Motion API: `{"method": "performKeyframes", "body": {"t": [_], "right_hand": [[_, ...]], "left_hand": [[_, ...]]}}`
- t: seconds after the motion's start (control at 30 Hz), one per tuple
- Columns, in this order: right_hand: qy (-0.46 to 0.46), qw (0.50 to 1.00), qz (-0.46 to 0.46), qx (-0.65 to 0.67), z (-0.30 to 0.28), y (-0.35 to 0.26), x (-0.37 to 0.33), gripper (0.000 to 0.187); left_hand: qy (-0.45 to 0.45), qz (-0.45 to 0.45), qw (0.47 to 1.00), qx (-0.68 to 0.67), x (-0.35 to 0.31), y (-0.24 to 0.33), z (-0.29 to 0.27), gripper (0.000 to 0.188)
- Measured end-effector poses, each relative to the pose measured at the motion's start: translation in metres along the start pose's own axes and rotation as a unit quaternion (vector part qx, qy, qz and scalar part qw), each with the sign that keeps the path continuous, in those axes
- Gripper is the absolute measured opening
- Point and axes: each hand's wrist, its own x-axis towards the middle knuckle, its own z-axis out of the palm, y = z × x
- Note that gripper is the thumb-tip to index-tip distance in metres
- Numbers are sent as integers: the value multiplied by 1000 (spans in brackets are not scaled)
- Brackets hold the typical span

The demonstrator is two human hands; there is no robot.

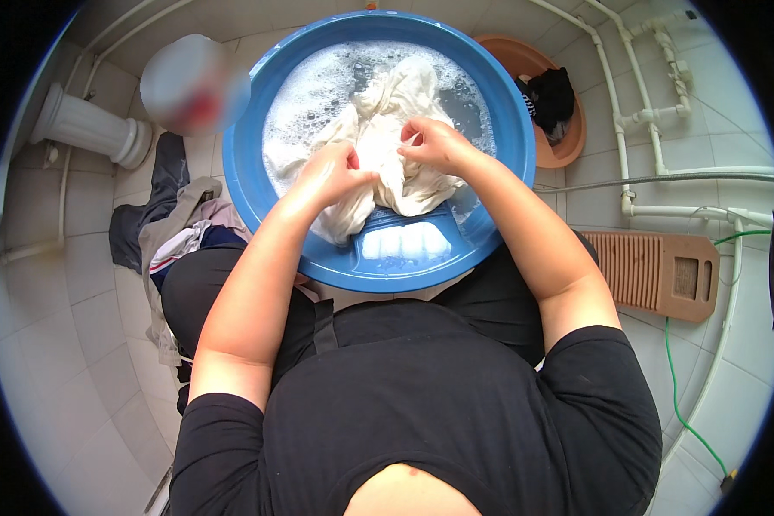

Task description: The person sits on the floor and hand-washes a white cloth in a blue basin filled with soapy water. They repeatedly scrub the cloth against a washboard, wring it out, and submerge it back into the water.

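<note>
White, crumpled cloth (383, 129), deeply folded, is gripped by the left hand (328, 179) and the right hand (439, 146), set slightly apart with fingers curled, within a round, smooth blue basin (383, 278) of frothy water (294, 103); a ribbed brown washboard (632, 268) is seen at right.

Tiled walls (735, 95), pale floor (138, 344), white pipes (679, 211), seemingly a pedestal (90, 126)

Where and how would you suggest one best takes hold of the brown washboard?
Probably grip the brown washboard by its unribbed end, coming from the right: that end has a slot-like opening near its edge, while the ribbed end sits by the person's right leg.
</note>
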Motion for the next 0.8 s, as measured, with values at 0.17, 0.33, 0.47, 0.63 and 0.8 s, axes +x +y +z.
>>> {"method": "performKeyframes", "body": {"t": [0.17, 0.33, 0.47, 0.63, 0.8], "right_hand": [[-102, 994, 27, -41, 13, -6, 1, 49], [-103, 977, -6, 188, -11, -7, 2, 26], [3, 939, -2, 343, -45, 3, 2, 18], [294, 953, 48, 47, -45, 74, 20, 33], [51, 963, 143, -222, 0, 87, 14, 29]], "left_hand": [[-89, -75, 992, 42, 0, -6, -1, 52], [-192, -68, 975, -91, 5, -9, -14, 46], [-61, 20, 956, -288, 0, -6, -2, 49], [-24, 55, 987, -149, 2, -4, 14, 62], [22, 94, 995, 4, -2, -5, 25, 57]]}}
